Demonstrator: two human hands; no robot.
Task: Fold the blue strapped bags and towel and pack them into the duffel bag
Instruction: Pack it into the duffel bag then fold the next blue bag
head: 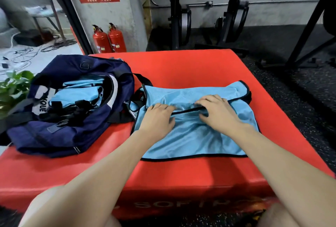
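Observation:
A light blue bag with black trim (196, 136) lies flat on the red soft box (181, 67), its black straps bunched at its left end. My left hand (158, 117) and my right hand (218, 112) both press down on its middle, on either side of a black-edged fold line. To the left stands the navy duffel bag (76, 132), its top unzipped. Inside it lie folded light blue bags (80, 92) with black straps on top.
Two red fire extinguishers (109, 39) stand against the wall behind the box. A green plant (14, 87) sits at the far left. Black gym machine frames (234, 12) and a stand's legs (309, 32) occupy the dark floor behind and to the right.

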